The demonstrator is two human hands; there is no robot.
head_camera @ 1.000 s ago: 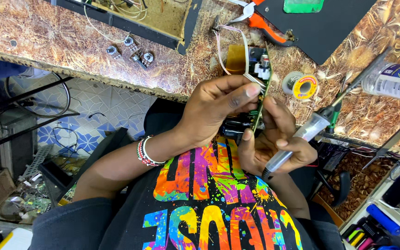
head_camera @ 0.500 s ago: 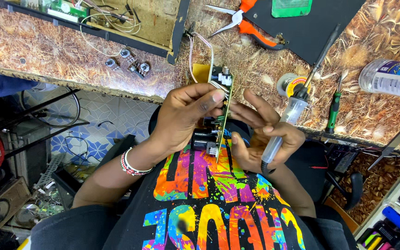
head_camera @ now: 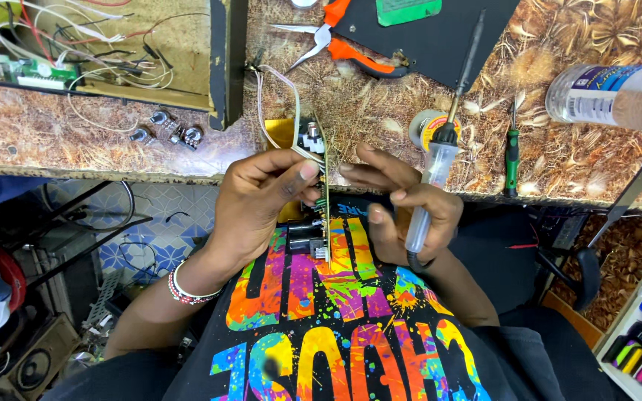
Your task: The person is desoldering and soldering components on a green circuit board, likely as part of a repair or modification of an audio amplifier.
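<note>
Green circuit board (head_camera: 325, 194) sits edge-on between my hands above the table (head_camera: 380, 126) edge, swung since a moment ago from tilted to nearly upright, long axis toward the table. My left hand (head_camera: 261, 204) grip pinches it; my right hand (head_camera: 410, 212), fingers spread beside it, clasps the soldering iron (head_camera: 440, 156), now angled steeper.

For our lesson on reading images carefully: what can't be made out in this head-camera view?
- Circuit board: seen edge-on, its faces hidden; left hand covers one side.
- Soldering iron cable: hidden behind right hand.
- Plastic bottle: cut off by right edge.
- Pliers: handles cut off by top edge.
</note>
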